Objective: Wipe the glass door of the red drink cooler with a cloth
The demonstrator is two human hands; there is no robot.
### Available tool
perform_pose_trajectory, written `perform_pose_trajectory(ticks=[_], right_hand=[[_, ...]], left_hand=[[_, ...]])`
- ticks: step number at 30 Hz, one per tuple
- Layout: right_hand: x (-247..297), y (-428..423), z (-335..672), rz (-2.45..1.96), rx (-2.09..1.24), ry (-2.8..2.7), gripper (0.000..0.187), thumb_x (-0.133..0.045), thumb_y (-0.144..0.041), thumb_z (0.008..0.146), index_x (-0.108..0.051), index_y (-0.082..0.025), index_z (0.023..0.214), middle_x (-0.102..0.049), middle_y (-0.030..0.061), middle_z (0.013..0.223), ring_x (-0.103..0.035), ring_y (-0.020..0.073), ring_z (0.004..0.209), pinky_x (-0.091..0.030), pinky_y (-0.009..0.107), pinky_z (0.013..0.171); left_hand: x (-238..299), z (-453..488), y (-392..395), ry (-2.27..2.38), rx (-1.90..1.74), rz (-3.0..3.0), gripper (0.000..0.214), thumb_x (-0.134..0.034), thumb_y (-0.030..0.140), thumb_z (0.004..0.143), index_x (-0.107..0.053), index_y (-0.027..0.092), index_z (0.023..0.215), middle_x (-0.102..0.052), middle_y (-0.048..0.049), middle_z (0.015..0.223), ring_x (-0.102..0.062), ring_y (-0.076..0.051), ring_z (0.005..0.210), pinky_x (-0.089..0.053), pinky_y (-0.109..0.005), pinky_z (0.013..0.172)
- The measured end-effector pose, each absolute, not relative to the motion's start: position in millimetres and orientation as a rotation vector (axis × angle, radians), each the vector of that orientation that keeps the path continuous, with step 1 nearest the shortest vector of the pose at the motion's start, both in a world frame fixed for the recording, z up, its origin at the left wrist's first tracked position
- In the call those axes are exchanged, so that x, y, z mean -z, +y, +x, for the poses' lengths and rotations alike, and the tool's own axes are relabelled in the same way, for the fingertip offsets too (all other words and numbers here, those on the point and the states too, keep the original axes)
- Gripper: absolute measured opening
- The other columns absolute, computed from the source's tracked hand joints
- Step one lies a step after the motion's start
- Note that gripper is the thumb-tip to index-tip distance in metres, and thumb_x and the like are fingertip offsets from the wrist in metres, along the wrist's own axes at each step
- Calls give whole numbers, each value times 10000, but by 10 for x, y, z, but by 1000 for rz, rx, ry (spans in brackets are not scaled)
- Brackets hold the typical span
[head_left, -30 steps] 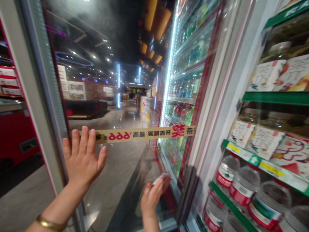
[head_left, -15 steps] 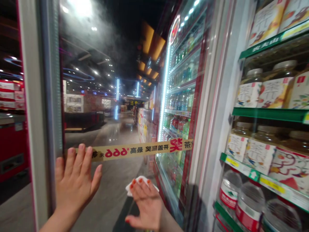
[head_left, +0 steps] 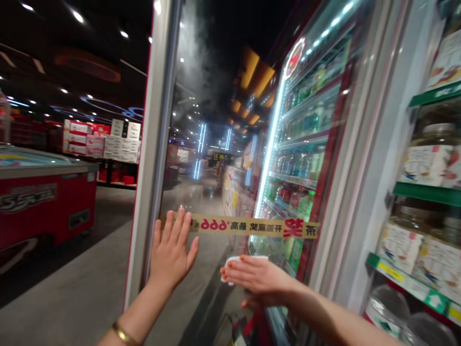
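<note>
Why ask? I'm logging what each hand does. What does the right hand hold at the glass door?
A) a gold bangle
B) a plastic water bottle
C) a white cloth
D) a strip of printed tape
C: the right hand has the white cloth under its fingers, against the glass door.

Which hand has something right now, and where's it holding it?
The right hand holds a white cloth under its fingers, against the glass door. The left hand lies open on the glass, holding nothing.
</note>
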State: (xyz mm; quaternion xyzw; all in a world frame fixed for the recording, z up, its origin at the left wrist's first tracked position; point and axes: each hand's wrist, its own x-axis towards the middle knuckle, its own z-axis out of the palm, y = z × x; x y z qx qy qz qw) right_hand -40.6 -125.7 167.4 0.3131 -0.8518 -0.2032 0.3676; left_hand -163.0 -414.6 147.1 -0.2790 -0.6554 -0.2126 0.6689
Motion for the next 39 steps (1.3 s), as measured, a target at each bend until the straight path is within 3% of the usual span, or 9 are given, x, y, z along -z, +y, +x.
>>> perform_pose_trajectory(ticks=[6, 12, 16, 20, 23, 26, 32, 37, 39], right_hand=[[-3322, -1427, -705, 17, 218, -1750, 816, -327, -543, 1131, 49, -214, 1775, -12, 109, 1867, -18, 362, 1735, -172, 745, 1365], [-2736, -2211, -1000, 1176, 850, -1744, 814, -464, -506, 1076, -168, -211, 1775, -235, -38, 1844, -130, 137, 1724, -213, 354, 1418], [-3453, -2622, -1174, 779, 703, -1914, 706, -395, -479, 1116, -225, -236, 1757, -257, 4, 1840, -149, 228, 1730, -153, 551, 1426], [-4172, -2838, -1255, 346, 348, -1786, 779, -303, -542, 1131, -130, -109, 1755, -126, 146, 1863, -68, 359, 1735, -107, 721, 1376], [-3720, -2807, -1164, 786, 586, -1818, 815, -408, -569, 1098, -194, -133, 1753, -257, 101, 1841, -123, 274, 1735, -166, 569, 1418], [-3292, -2659, -1069, 1279, 861, -1805, 660, -424, -535, 1094, -389, -271, 1698, -454, -76, 1753, -248, 93, 1688, -199, 321, 1409], [-3865, -2647, -1169, 605, 439, -1805, 801, -409, -533, 1114, -173, -100, 1744, -165, 166, 1849, -80, 344, 1735, -106, 699, 1390], [-3414, -2730, -1167, 1112, 727, -1798, 738, -458, -543, 1081, -325, -213, 1727, -376, -5, 1797, -223, 168, 1708, -228, 400, 1414], [-3451, -2659, -1174, 1197, 757, -1791, 758, -470, -548, 1076, -303, -219, 1737, -380, -5, 1796, -233, 168, 1705, -233, 406, 1413]], left_hand=[[-1480, -1641, -4157, -1442, 469, -612, 831, -628, 308, 1027, -241, 153, 1746, -318, -121, 1804, -137, -231, 1738, -95, -473, 1438], [-1125, -1617, -4185, -1369, 702, -633, 776, -433, 391, 1099, -144, 84, 1751, -123, -187, 1852, -144, -260, 1739, -218, -448, 1402], [-924, -1626, -4149, -1389, 778, -627, 780, -377, 477, 1108, -149, 108, 1756, -177, -220, 1837, -167, -282, 1735, -277, -504, 1379], [-877, -1639, -4156, -1420, 819, -644, 808, -390, 511, 1101, -151, 106, 1757, -224, -240, 1825, -181, -295, 1733, -311, -512, 1367], [-861, -1625, -4211, -1410, 856, -683, 799, -388, 501, 1104, -151, 108, 1758, -267, -241, 1814, -211, -283, 1728, -331, -488, 1361], [-875, -1559, -4266, -1359, 816, -713, 746, -402, 462, 1106, -212, 132, 1747, -319, -215, 1797, -247, -258, 1719, -323, -451, 1365], [-1070, -1345, -4263, -1309, 807, -717, 624, -451, 369, 1077, -365, 214, 1676, -503, -160, 1654, -417, -251, 1625, -323, -491, 1365], [-1153, -1354, -4312, -1280, 813, -670, 622, -492, 331, 1050, -377, 272, 1658, -485, -148, 1680, -432, -279, 1615, -379, -542, 1330], [-1178, -1377, -4358, -1291, 798, -662, 629, -494, 313, 1046, -371, 278, 1662, -472, -144, 1693, -424, -275, 1622, -381, -543, 1332]])
